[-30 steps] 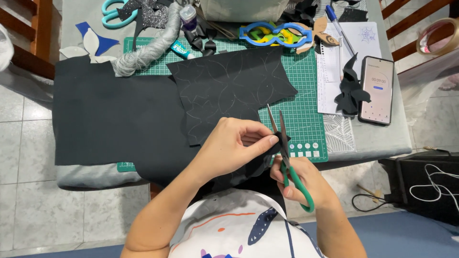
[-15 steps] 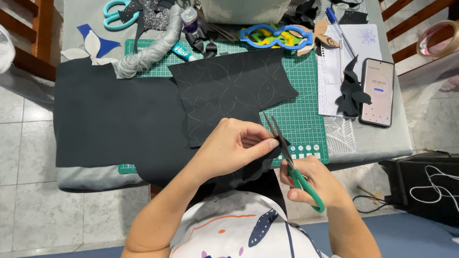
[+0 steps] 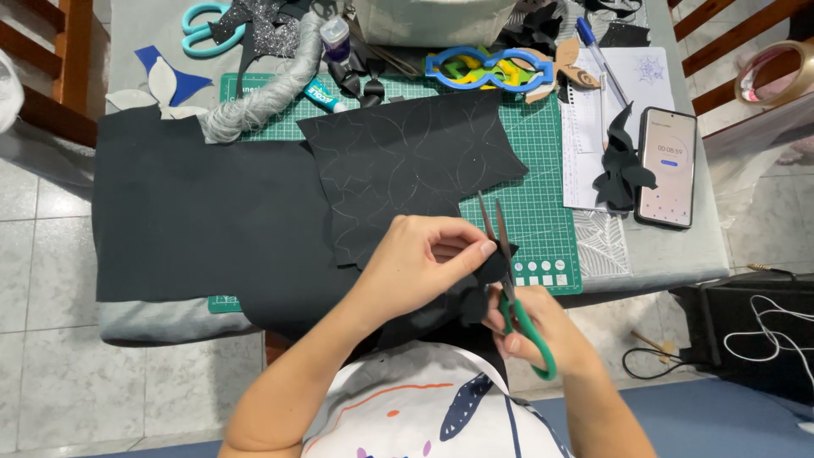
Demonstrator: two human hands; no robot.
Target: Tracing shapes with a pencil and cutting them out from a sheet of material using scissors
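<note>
My left hand (image 3: 420, 265) pinches a small black felt piece (image 3: 492, 270) at the table's near edge. My right hand (image 3: 532, 326) grips green-handled scissors (image 3: 507, 280), blades parted and pointing away from me, cutting into that piece. Just beyond lies a black felt sheet (image 3: 407, 161) marked with faint curved outlines, on a green cutting mat (image 3: 543, 195). A larger plain black sheet (image 3: 203, 212) covers the table's left side.
A phone (image 3: 666, 165) with a lit screen lies at the right beside black cut shapes (image 3: 621, 161) and white paper. Teal scissors (image 3: 199, 25), a blue frame-like stencil (image 3: 492, 68), a glue tube and grey yarn sit at the back. A tape roll (image 3: 770, 72) is far right.
The scissors have shifted slightly right and down along the small felt piece. My left hand has turned the piece a little.
</note>
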